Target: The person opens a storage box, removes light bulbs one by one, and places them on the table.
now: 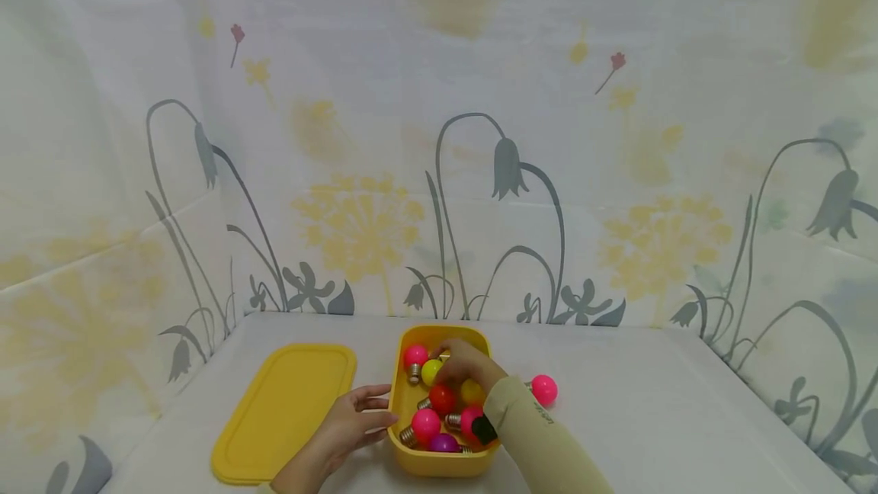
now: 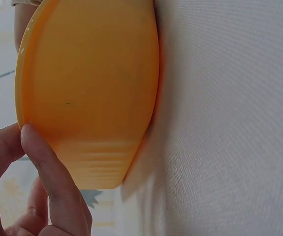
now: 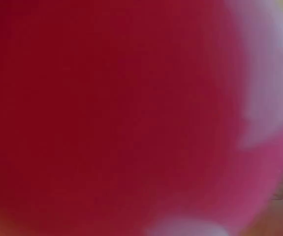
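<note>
My left hand (image 1: 357,419) is at the left side of a yellow plastic box (image 1: 446,465), its fingertips touching the rim in the left wrist view. Inside the box lie several coloured toy light bulbs: a red bulb (image 1: 442,399), a purple bulb (image 1: 444,443), an orange-yellow bulb (image 1: 472,392) and pink ones such as this pink bulb (image 1: 426,424). Reaching into the far end, my right hand (image 1: 468,363) pinches a metal-based yellow-green light bulb (image 1: 431,373); its fingertips are partly hidden. A blurred pink-red bulb (image 3: 121,113) fills the right wrist view.
A yellow lid (image 1: 288,410) lies flat on the white table (image 1: 638,418), left of the box. Just right of the box rests another pink bulb (image 1: 545,389). A flower-printed cloth (image 1: 370,97) hangs behind the table.
</note>
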`<state>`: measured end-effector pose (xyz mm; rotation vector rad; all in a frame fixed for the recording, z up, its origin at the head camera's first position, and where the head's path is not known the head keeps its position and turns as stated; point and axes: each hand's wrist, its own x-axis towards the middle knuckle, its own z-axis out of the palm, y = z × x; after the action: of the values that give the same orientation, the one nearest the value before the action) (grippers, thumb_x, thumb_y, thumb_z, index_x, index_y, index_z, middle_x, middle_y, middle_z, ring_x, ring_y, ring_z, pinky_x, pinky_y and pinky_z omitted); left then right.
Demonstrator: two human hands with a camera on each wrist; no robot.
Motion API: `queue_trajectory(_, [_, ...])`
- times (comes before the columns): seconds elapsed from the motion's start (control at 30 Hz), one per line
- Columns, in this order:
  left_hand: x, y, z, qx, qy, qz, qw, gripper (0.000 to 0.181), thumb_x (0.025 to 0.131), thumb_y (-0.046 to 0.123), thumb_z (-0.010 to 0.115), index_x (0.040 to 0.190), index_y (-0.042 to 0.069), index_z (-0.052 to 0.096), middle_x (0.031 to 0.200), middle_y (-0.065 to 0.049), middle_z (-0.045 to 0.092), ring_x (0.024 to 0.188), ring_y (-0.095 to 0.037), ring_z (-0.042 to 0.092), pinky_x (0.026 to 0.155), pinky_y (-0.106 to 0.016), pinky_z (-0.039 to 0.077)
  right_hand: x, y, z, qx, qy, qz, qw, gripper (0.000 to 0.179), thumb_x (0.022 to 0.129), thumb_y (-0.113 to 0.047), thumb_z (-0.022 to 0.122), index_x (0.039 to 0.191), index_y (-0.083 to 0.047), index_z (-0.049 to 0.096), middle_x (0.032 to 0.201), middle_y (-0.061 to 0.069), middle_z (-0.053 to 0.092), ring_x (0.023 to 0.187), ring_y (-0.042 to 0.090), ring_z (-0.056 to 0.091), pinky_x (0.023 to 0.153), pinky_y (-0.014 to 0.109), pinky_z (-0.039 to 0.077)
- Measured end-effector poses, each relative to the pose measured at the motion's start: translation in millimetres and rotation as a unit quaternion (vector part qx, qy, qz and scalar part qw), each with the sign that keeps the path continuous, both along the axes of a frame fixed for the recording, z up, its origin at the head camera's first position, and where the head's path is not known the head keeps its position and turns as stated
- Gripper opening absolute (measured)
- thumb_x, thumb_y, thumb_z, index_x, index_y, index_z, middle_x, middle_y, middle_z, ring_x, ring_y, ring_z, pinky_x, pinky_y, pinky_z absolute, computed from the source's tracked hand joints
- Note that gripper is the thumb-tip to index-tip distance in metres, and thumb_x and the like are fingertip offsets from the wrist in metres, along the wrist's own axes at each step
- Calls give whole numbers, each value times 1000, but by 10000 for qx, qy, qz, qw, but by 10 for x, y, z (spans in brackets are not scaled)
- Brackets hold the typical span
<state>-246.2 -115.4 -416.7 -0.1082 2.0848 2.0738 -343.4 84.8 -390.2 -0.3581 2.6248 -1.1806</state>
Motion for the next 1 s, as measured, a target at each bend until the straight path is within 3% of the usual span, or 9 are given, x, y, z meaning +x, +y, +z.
queue_trajectory(0.33, [-7,29,4,-61,22,10,10000,56,78,2,73,128,-5,49,106,-17,53,81,-18,57,73,-33,54,56,51,180,12,104,30,9999,31,74,-4,73,102,-6,60,82,5,54,60,17,45,56,28,43])
queue_trajectory(0.6, [-7,21,-3,-108,39,80,9999,57,78,2,73,129,-6,48,106,-18,54,81,-17,57,72,-33,54,135,24,343,-420,-14,146,9990,31,78,-5,72,106,-8,60,95,8,55,76,24,52,76,41,50])
queue_trajectory(0.87, [-3,25,4,-71,45,73,9999,57,79,2,73,128,-7,47,106,-19,54,79,-16,58,72,-33,54,236,46,454,-530,108,164,9984,33,79,-9,73,109,-10,59,99,8,59,88,32,57,83,45,49])
queue_trajectory(1.0, [-2,26,-3,-69,55,96,9999,56,78,2,73,128,-7,48,106,-19,54,79,-16,58,72,-33,54,283,67,488,-701,121,124,9974,36,78,-10,74,110,-11,58,101,8,60,88,28,58,83,44,50])
